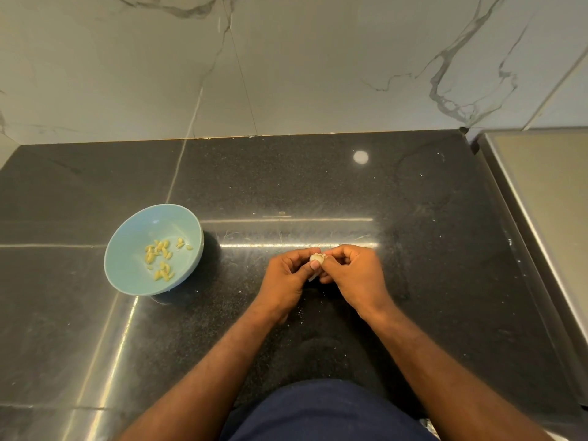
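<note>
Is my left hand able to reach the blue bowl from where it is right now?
Probably yes. The blue bowl sits left of the left hand, with only bare counter between them. That hand and the right hand both pinch the garlic, so one would have to let go first.

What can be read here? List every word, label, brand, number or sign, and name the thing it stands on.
None: no word, label, brand, number or sign shows anywhere.
The blue bowl holding peeled cloves is plain.
The garlic piece, pinched by the left hand and the right hand, bears no print.
The black counter, marbled wall and steel surface show only veins, specks and glare.
</note>
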`<state>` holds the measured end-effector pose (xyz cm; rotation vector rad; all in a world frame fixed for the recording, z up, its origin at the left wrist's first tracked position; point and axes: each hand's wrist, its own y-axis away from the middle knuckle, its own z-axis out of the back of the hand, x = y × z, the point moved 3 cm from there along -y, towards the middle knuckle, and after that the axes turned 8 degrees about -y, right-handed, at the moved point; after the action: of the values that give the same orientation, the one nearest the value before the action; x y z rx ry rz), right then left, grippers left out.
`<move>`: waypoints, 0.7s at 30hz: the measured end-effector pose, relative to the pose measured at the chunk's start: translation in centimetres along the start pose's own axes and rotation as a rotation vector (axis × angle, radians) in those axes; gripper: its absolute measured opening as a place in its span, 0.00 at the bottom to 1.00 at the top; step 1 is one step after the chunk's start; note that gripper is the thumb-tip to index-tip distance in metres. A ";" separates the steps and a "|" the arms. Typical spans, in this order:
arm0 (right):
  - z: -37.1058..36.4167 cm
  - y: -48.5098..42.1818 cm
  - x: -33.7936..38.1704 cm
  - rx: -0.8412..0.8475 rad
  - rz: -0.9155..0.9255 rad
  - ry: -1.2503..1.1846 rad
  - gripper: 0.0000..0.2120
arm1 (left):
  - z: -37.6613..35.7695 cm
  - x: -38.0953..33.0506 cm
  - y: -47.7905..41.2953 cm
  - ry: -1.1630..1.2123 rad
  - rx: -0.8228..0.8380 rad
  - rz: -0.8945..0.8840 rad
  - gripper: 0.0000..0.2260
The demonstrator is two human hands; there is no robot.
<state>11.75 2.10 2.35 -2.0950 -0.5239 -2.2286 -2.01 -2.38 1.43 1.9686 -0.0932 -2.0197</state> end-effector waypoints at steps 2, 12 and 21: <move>0.0 -0.1 -0.1 -0.011 0.006 0.012 0.02 | 0.0 0.0 0.2 0.071 0.009 0.036 0.12; 0.4 -0.4 -0.1 0.116 -0.081 -0.175 0.07 | 0.4 -0.3 -0.2 0.159 0.014 0.105 0.13; 0.7 -0.9 -0.8 0.100 -0.087 -0.090 0.05 | 0.2 -0.1 -0.1 0.297 0.012 0.175 0.09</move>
<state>12.27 2.97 1.36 -2.1702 -0.7292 -2.1104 -2.19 -2.26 1.50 2.1608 -0.2013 -1.6053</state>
